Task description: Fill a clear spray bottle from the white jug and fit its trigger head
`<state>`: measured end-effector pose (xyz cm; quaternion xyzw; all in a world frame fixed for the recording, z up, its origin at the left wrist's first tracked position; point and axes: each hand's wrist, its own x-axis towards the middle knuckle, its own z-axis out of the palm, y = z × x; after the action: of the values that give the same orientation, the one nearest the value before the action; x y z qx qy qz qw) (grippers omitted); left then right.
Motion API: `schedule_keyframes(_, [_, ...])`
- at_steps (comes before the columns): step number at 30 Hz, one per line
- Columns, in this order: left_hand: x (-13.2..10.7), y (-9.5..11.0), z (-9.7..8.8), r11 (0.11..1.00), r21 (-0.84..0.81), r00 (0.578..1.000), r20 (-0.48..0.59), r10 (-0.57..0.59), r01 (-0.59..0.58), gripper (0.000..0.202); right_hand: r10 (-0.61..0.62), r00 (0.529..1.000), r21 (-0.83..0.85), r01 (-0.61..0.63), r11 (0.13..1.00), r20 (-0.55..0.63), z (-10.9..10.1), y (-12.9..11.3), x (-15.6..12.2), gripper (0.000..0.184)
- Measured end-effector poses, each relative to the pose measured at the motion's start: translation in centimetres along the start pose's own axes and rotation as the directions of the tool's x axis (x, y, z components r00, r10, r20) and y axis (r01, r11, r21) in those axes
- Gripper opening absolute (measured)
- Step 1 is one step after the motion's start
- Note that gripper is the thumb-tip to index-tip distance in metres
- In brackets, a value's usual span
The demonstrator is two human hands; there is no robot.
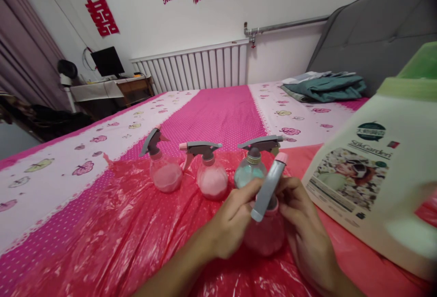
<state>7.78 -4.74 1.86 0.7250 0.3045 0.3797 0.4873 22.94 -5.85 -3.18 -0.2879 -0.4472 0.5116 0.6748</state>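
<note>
Both hands are closed about a pink spray bottle (264,233) with a grey trigger head and a pink nozzle. My left hand (232,222) grips it at the neck and head from the left; its fingertips are partly behind the head. My right hand (303,224) curls round the neck from the other side. Just beyond stands a spray bottle with teal contents (244,174), partly covered by my left hand. Left of it are two spray bottles with pink contents, the nearer one (212,181) upright and the farther one (166,175) with its head tilted.
A large white jug with a green cap (344,165) stands close on the right. Crinkled red plastic sheet (112,224) covers the bed under the bottles. Folded clothes (324,87) lie by the grey headboard (382,33). A white radiator (194,67) lines the wall.
</note>
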Motion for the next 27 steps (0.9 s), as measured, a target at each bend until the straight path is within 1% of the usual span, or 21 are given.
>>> schedule_keyframes(1, [0.0,0.1,0.1,1.0,0.002,1.0,-0.012,-0.006,0.006,0.044,0.0,1.0,0.008,0.0,1.0,0.009,0.0,0.0,-0.1,0.002])
schedule_keyframes(5, [-0.2,-0.1,0.1,1.0,0.011,1.0,-0.027,-0.015,0.016,0.047,-0.028,0.999,-0.016,0.029,0.999,0.036,-0.1,0.0,-0.1,0.01])
schedule_keyframes(9, [0.0,-1.0,-0.1,1.0,-0.01,1.0,0.016,0.017,-0.017,0.048,-0.047,0.999,-0.087,0.048,0.995,0.011,0.0,0.0,0.2,0.012])
schedule_keyframes(12, [0.2,-1.4,0.0,0.998,-0.032,0.999,0.026,0.048,-0.047,0.049,-0.028,0.999,-0.12,0.025,0.992,-0.025,-0.1,0.1,0.5,0.013])
schedule_keyframes(17, [0.3,-0.9,0.1,0.997,-0.045,0.997,0.047,0.06,-0.058,0.049,0.018,1.0,-0.068,-0.02,0.997,-0.023,-0.2,0.3,0.5,0.018])
schedule_keyframes(21, [0.3,-1.2,0.0,0.997,-0.036,0.996,0.057,0.067,-0.065,0.054,0.033,0.998,-0.067,-0.036,0.997,-0.047,-0.3,0.3,0.3,0.016])
schedule_keyframes(27, [0.3,-1.7,0.1,0.993,-0.068,0.993,0.054,0.103,-0.1,0.051,0.056,0.996,-0.069,-0.061,0.996,-0.076,-0.8,0.5,0.0,0.012])
